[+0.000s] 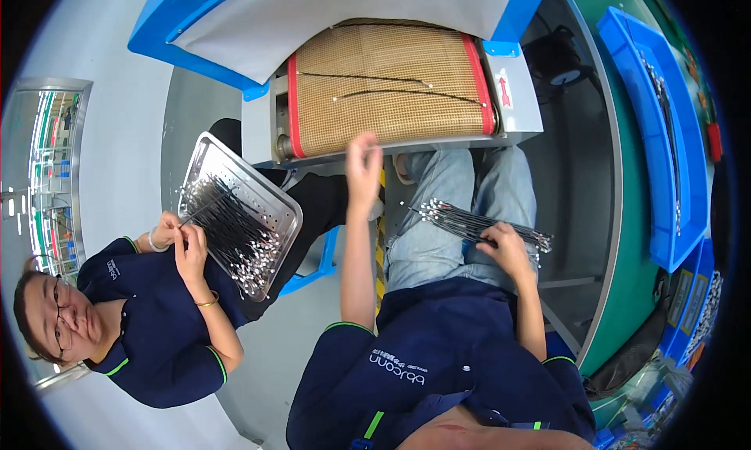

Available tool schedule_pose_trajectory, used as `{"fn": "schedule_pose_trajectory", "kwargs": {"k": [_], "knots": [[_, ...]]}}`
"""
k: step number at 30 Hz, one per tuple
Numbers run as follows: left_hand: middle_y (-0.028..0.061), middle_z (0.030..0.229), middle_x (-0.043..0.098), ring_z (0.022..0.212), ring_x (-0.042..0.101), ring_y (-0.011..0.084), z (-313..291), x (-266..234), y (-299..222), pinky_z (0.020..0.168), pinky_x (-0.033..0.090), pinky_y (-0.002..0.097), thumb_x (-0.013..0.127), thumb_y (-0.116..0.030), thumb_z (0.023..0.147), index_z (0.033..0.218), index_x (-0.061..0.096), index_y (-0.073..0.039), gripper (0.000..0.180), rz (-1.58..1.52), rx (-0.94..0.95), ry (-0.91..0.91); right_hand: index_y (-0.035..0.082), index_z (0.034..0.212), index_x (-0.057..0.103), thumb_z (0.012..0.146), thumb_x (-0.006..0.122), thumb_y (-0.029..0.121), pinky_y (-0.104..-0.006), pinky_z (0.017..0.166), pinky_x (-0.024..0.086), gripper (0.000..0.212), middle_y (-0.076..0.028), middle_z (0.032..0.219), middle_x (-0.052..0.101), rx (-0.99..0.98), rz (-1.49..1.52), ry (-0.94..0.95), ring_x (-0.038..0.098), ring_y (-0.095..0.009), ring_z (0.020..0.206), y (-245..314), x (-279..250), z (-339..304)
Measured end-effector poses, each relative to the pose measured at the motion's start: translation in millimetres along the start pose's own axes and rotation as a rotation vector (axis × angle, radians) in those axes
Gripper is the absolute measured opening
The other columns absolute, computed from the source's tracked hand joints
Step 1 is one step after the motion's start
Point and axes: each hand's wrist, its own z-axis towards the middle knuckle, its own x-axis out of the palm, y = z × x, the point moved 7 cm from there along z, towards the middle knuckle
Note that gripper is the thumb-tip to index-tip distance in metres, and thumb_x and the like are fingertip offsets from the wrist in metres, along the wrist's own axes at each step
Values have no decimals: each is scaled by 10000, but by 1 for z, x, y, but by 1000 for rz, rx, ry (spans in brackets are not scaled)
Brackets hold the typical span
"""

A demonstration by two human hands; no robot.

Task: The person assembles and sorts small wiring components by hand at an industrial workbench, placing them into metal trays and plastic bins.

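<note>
My left hand (364, 168) is raised at the front edge of a conveyor belt (383, 125), its fingers stretched forward and slightly blurred, with nothing visible in them. Two thin black cables (415, 93) with small light ends lie crosswise on the tan mesh belt, beyond that hand; another dark strand runs along the far end of the mesh. Across my lap rests a bundle of black cables (461, 221) with white and silver ends. My right hand (507, 250) is closed around the bundle near its right end.
On the left, a seated co-worker's hands (184, 243) hold a cable over a metal tray (289, 215) heaped with similar cables. The belt runs into a white and blue machine (501, 47). At right, a long blue bin (665, 137) with several cables stands on a green bench (637, 207).
</note>
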Motion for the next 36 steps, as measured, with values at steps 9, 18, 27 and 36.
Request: {"fn": "schedule_pose_trajectory", "kwargs": {"k": [9,18,27,36], "knots": [[148,1201,541,1155,503,310,-157,125,2,986,384,374,567,-97,889,1184,543,-40,301,228,6,614,59,782,695,705,733,169,-364,736,472,140,-81,830,641,-24,79,46,580,-279,829,-53,-7,-31],[121,1063,591,1051,525,295,-199,179,2,910,411,390,589,-144,875,1055,618,-49,205,410,161,723,23,875,699,796,692,139,-336,701,499,141,-95,842,658,-19,199,-127,631,-254,796,-108,-60,-70],[143,852,600,759,592,298,-226,221,-14,675,468,363,583,-134,893,982,610,-13,153,402,-23,828,103,941,693,790,676,169,-353,689,516,166,-64,857,642,-93,153,-157,638,-263,772,-124,-93,-92],[141,848,611,745,630,276,-229,262,-47,637,481,360,617,-126,872,980,610,-11,158,374,-9,831,103,847,664,778,670,149,-333,629,517,83,-24,826,611,-277,152,-213,635,-231,733,-116,-88,-86]]}}
